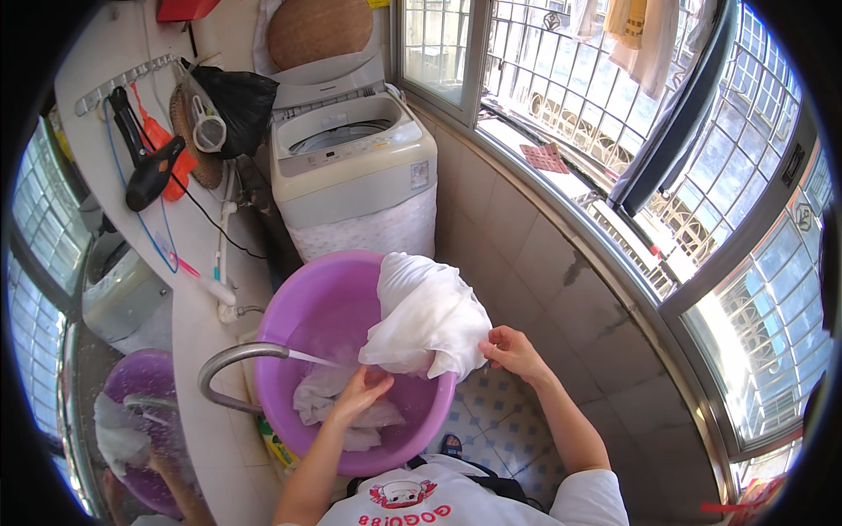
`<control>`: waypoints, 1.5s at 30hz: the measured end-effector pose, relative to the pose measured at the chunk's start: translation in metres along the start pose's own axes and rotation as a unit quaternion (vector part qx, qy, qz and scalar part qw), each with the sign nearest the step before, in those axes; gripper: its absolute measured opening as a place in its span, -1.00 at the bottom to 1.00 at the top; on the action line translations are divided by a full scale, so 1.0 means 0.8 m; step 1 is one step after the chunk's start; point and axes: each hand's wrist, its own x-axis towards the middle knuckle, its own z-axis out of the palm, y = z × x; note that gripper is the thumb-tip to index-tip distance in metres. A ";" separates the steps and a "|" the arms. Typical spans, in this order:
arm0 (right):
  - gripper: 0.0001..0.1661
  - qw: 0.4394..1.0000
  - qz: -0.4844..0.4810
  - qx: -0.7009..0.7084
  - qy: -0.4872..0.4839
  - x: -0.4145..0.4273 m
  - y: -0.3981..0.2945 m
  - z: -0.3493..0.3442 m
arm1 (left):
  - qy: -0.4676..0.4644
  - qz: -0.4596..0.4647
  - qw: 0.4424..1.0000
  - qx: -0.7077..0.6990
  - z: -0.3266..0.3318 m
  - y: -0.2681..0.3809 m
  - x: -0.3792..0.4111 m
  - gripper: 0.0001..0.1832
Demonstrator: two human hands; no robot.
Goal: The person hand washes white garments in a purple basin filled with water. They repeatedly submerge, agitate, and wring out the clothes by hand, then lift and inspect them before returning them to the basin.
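A bunched white cloth (427, 315) hangs over the right rim of a large purple plastic basin (289, 309). My right hand (516, 355) pinches the cloth's right edge, outside the basin. Over the inside of the basin, my left hand (360, 396) is at the lower left edge of the same cloth; whether its fingers grip the fabric is hard to see. More wet white fabric (322, 398) lies at the bottom of the basin, partly behind my left hand and forearm. From a curved metal faucet (240, 355), water (312, 358) runs into the basin.
A top-loading washing machine (355, 171) stands beyond the basin with its lid raised. Along the left wall, a hair dryer (154, 174) and a black plastic bag (233, 108) hang from a hook rail (125, 85). A tiled wall (526, 263) under barred windows bounds the right.
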 end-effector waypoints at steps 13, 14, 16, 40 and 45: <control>-0.82 0.937 -0.254 0.121 0.209 0.042 -0.128 -0.092 | 0.122 0.279 0.893 -0.331 -0.016 0.135 -0.011 -0.93; -0.83 0.941 -0.237 0.095 0.223 0.047 -0.122 -0.096 | 0.129 0.310 0.889 -0.311 -0.018 0.145 -0.012 -0.93; -0.82 0.946 -0.203 0.039 0.251 0.061 -0.096 -0.104 | 0.138 0.346 0.889 -0.267 -0.026 0.145 -0.009 -0.87; -0.39 0.737 -0.158 -0.603 -0.260 0.125 0.144 0.372 | 0.109 0.006 0.897 0.428 -0.138 -0.134 0.028 -0.57; -0.65 0.759 -0.231 -0.560 -0.239 0.131 0.139 0.380 | 0.333 0.118 0.845 0.401 -0.085 -0.091 -0.054 -0.57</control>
